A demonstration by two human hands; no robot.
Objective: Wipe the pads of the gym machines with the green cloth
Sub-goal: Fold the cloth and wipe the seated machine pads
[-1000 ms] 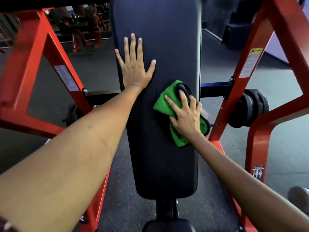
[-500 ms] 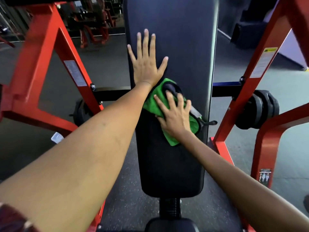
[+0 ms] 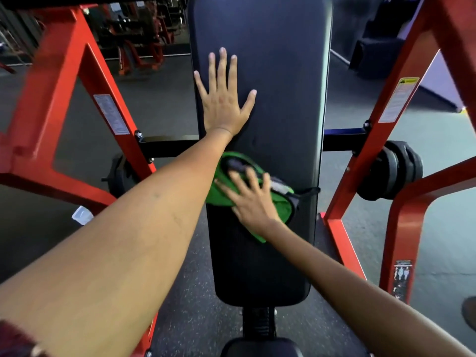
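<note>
The right hand (image 3: 253, 202) lies flat with its fingers spread, palm pressing a green cloth (image 3: 226, 189) against a long black pad (image 3: 283, 99) — not closed around the cloth, only pinning it under the open palm and fingers. The cloth is bunched, with a dark patch or object showing at its upper edge and a grey scrap and dark strap trailing off its right side; what these are cannot be told. The hand is blurred, which suggests a wiping stroke in progress. Just above and to the left of the cloth, the left hand (image 3: 224, 104) rests open and flat on the same pad, fingers fanned, holding nothing; its forearm crosses beside the cloth's left edge. The pad runs well above both hands and below them to a rounded lower end on a black post. Outward on either side stand the machine's red frame (image 3: 64, 81) bars, and to the right of the cloth, black weight plates (image 3: 396, 171) sit on a peg. The step in hand appears to be wiping the middle of this pad. The next move probably calls for carrying the cloth, under steady pressure, over the unwiped stretches above and below — and shifting the bracing hand out of its path.
</note>
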